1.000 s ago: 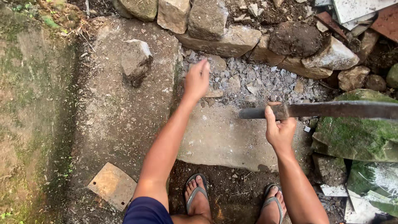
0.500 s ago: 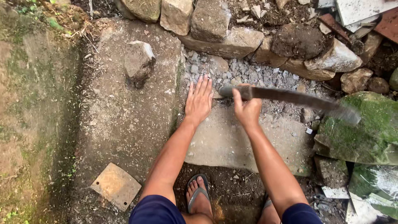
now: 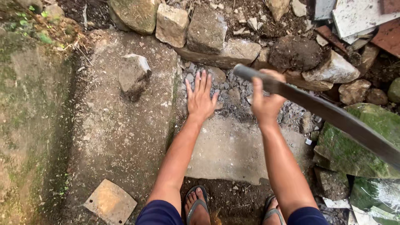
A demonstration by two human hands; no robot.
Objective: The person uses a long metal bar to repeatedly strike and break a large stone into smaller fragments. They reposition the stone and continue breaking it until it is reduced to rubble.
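Observation:
My left hand (image 3: 201,98) lies flat with fingers spread on a patch of small grey gravel (image 3: 230,92), at the far edge of a flat concrete slab (image 3: 233,149). My right hand (image 3: 266,102) is closed around the handle of a long dark machete (image 3: 329,112). Its blade runs down to the right, over a mossy green rock (image 3: 352,141). The handle end pokes out up and left of my fist, above the gravel.
A row of rough stones (image 3: 206,31) borders the gravel at the back. One loose grey stone (image 3: 133,75) sits on the dirt strip to the left. A small square tile (image 3: 110,202) lies near my left knee. My feet in sandals (image 3: 198,206) stand on dark soil.
My right hand swung the machete from the right side in toward the middle, the blade now slanting down-right. My left hand dropped from raised to flat on the gravel. The view moved closer.

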